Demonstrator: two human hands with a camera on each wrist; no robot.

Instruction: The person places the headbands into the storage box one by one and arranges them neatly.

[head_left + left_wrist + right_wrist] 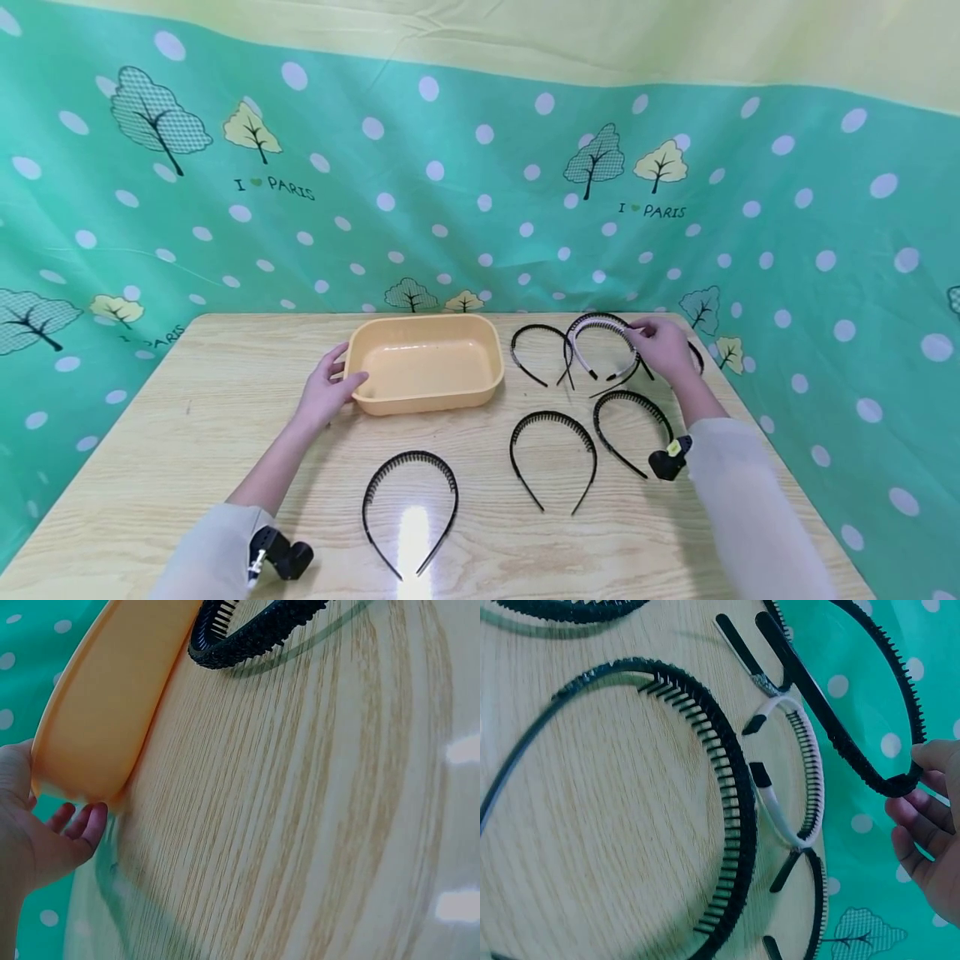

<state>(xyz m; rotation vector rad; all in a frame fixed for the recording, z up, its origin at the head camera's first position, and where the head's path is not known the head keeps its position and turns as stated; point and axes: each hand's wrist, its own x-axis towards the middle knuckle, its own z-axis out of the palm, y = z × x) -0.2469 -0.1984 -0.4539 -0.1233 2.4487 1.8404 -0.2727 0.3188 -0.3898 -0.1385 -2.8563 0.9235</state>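
My left hand [327, 387] grips the left end of a yellow-orange plastic basin [427, 406], its thumb over the rim and its fingers outside the wall. At the back right my right hand [666, 346] pinches a black toothed headband [847, 754] by its curved part; in the right wrist view it hangs above the table. Just beside it a white headband [817, 776] overlaps black ones. Nearer the front lie black headbands: one at the right [632, 396], one in the middle [551, 415] and one at front left [412, 456].
Another black headband [540, 327] lies right of the basin. Part of one more headband [700, 357] shows behind my right wrist. The wooden table [247, 400] ends at a green dotted curtain [480, 183] at the back and sides.
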